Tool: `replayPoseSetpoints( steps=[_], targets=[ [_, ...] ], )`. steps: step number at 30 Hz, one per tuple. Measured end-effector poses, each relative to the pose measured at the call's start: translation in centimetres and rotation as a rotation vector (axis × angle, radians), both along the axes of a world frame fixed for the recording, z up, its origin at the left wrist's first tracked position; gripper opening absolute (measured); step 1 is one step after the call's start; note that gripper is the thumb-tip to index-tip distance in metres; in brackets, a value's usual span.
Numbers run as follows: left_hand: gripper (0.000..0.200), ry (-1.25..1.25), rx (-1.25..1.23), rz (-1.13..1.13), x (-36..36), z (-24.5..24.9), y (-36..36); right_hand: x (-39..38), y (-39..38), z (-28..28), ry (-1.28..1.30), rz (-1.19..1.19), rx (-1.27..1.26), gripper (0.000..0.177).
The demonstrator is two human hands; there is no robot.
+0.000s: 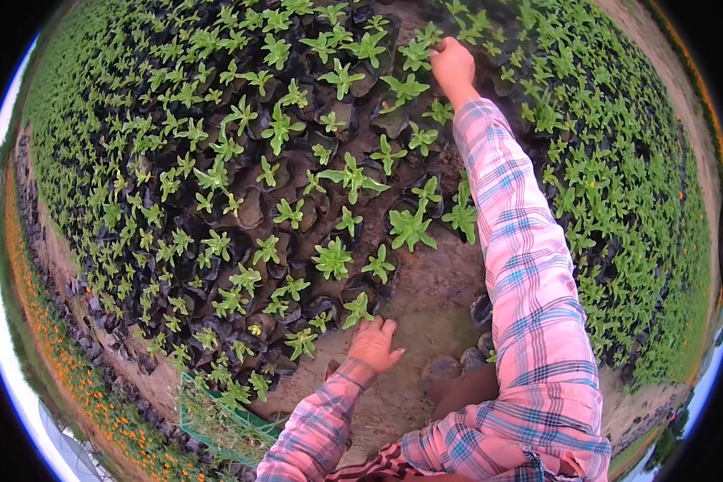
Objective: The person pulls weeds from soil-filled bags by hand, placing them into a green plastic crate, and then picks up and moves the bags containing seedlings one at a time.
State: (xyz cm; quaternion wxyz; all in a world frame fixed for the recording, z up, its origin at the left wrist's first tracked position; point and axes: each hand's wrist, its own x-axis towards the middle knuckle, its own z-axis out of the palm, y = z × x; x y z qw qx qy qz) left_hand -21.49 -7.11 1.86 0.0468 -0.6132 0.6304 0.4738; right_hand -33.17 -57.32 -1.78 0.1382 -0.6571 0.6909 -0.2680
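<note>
My right hand (453, 64) is stretched far forward at the top of the view, its fingers curled together beside a leafy green seedling (417, 55). Whatever those fingers hold, if anything, is hidden. Low in the middle, my left hand (373, 345) lies palm down with the thumb held apart, its fingertips at the foot of a small seedling (357, 311) at the near edge of the bed. Between the two hands stand more seedlings in black plastic grow bags, among them a broad-leaved seedling (412, 226) and a bushy seedling (332, 259).
A green crate (217, 426) holding pulled, dried-looking weeds stands at the lower left. Bare damp soil (434, 301) lies in front of me. Dense seedlings (610, 185) spread to the right, and orange flowers (104, 410) line the far left.
</note>
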Motion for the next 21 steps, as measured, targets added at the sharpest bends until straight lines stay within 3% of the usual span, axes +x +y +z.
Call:
replayPoseSetpoints(
  steps=[3,5,6,8,9,16,17,18,20,21],
  targets=[
    [0.055,0.008,0.006,0.007,-0.1,-0.1,0.1,0.0,-0.6,-1.3,-0.033,-0.054,-0.029,0.024],
    [0.054,0.014,-0.011,0.011,0.0,-0.2,0.1,-0.5,-1.3,-2.9,-0.268,-0.064,0.013,0.019],
    [0.054,0.014,-0.013,0.010,0.0,-0.2,0.0,-0.9,-1.4,-2.5,-0.268,-0.064,0.011,0.019],
    [0.054,0.025,-0.015,0.026,0.1,-0.2,0.1,-1.6,-1.1,-2.2,-1.204,-0.105,0.312,0.012],
    [0.054,0.021,-0.012,0.026,0.1,-0.1,0.2,-1.7,-0.3,-0.8,-1.300,-0.114,0.326,0.010],
    [0.053,0.014,0.045,-0.001,0.0,-0.2,-0.2,-5.2,1.0,1.0,-0.882,-0.117,0.048,0.016],
    [0.053,0.012,0.046,-0.004,0.0,-0.1,-0.1,-6.3,0.4,0.3,-0.666,-0.112,-0.040,0.017],
    [0.053,0.013,0.046,-0.005,0.0,-0.1,-0.1,-7.2,-0.3,-0.3,-0.665,-0.112,-0.040,0.017],
    [0.053,0.009,0.060,-0.011,0.0,0.0,-0.3,-8.7,-1.8,-1.2,-0.282,-0.105,-0.088,0.027],
    [0.053,0.008,0.061,-0.014,0.0,0.0,-0.3,-8.9,-2.4,-2.0,-0.434,-0.119,-0.105,0.032]
  ],
)
